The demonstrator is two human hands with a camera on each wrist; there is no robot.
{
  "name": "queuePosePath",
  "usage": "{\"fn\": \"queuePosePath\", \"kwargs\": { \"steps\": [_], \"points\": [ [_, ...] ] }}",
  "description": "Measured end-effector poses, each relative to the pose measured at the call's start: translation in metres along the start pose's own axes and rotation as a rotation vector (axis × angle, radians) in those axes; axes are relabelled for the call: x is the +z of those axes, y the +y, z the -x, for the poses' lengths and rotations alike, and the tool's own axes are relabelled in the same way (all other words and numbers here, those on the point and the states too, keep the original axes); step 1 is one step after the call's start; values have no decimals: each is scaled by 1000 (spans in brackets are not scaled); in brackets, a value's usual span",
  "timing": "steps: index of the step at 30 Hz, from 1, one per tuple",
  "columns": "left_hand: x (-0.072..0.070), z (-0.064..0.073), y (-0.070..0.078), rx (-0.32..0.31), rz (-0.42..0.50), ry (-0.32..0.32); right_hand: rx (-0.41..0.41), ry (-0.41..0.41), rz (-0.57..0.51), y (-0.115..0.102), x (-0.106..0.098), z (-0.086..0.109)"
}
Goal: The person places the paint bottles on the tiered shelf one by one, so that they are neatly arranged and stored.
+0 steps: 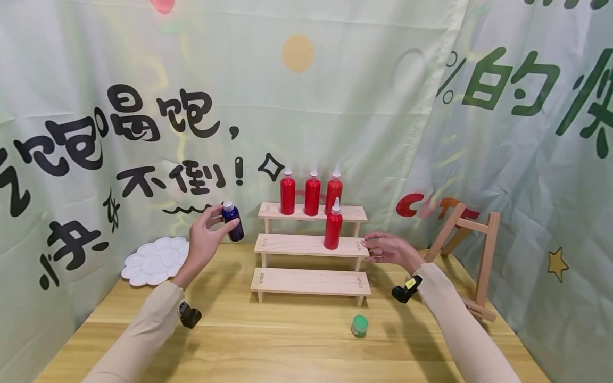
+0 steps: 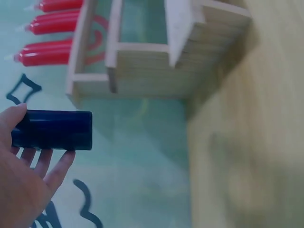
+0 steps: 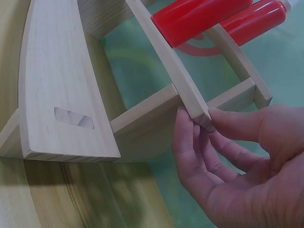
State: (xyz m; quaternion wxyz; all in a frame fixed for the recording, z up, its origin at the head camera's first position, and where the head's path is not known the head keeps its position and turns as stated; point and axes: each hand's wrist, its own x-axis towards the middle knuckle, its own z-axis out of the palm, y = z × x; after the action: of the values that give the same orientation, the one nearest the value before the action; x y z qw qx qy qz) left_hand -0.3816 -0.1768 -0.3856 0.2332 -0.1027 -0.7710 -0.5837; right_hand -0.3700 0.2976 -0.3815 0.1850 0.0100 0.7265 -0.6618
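Note:
In the head view my left hand [image 1: 203, 236] holds a dark blue bottle [image 1: 233, 223] with a white cap, raised to the left of a three-tier wooden rack [image 1: 287, 243]. The left wrist view shows this bottle [image 2: 54, 130] between thumb and fingers, its base pointing toward the rack. My right hand [image 1: 390, 249] is at the right end of the middle tier. Seen from the right wrist, thumb and fingers pinch that shelf's corner [image 3: 197, 107]. A red bottle [image 1: 333, 231] with a white pointed cap stands on the middle tier; three more red bottles [image 1: 288, 196] line the top tier.
A small green-lidded jar [image 1: 359, 326] sits on the wooden table [image 1: 268, 340] in front of the rack. At the left a white flower-shaped palette [image 1: 155, 260] leans by the printed cloth [image 1: 359, 80]. A wooden easel [image 1: 488, 255] stands at the right.

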Motion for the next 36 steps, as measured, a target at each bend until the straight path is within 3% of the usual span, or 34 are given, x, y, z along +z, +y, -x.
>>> {"fn": "queuePosePath", "kwargs": {
  "steps": [4,9,17,25,36],
  "points": [
    [4,-3,14,22,59,-26,2,0,-2,0,-1,-1],
    [16,-6,27,44,96,-109,0,-17,-4,2,-1,-2],
    [53,-5,47,50,120,-248,23,2,15,3,-3,-4],
    [96,-2,50,16,132,-304,5,-13,9,5,-2,-5],
    [131,8,50,-19,126,-349,9,18,32,4,-2,-4]
  ]
}}
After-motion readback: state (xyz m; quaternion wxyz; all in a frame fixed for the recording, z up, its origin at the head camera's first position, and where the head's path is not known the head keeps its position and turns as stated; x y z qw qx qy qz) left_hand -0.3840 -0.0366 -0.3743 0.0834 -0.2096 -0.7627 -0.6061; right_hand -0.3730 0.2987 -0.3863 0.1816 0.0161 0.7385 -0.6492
